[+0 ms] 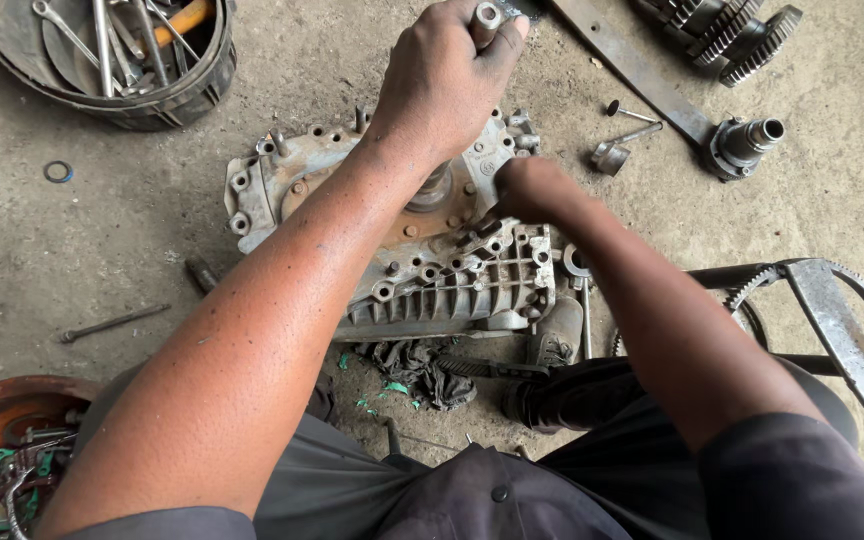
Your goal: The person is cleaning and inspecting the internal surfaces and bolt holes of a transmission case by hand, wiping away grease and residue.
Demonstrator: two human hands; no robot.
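Left hand gripping socket tool over metal casing

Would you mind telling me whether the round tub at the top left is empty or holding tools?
Holding tools: the tub contains several spanners and an orange-handled tool.

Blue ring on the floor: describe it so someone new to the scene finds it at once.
Start at the round tub of wrenches in the top left corner. Just below it, on bare concrete left of the grey metal casing, lies the blue ring. It is the only small flat blue circle; everything around it is grey metal.
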